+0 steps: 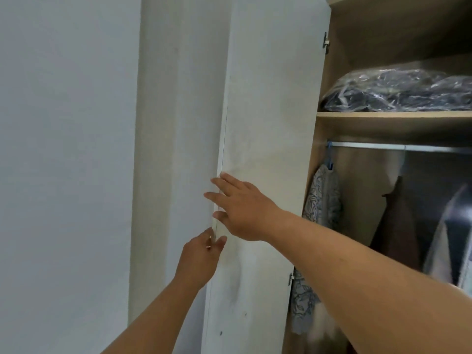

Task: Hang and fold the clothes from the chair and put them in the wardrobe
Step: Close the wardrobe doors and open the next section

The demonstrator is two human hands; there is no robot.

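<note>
The wardrobe's left door (268,123) stands swung open, its pale inner face toward me. My right hand (240,208) lies flat on that face near the free edge, fingers straight and spread. My left hand (201,254) is just below, fingers reaching round the door's outer edge with the thumb on the front side. Inside the wardrobe (357,34) a metal rail (398,146) carries a floral patterned garment (321,198) on a blue hanger, a dark brown garment (398,226) and a grey-white one (454,238). The chair is out of view.
A plastic-wrapped dark bundle (398,90) lies on the wooden shelf (383,114) above the rail. A plain white wall (63,149) fills the left side, with a wall recess (176,123) behind the door's edge.
</note>
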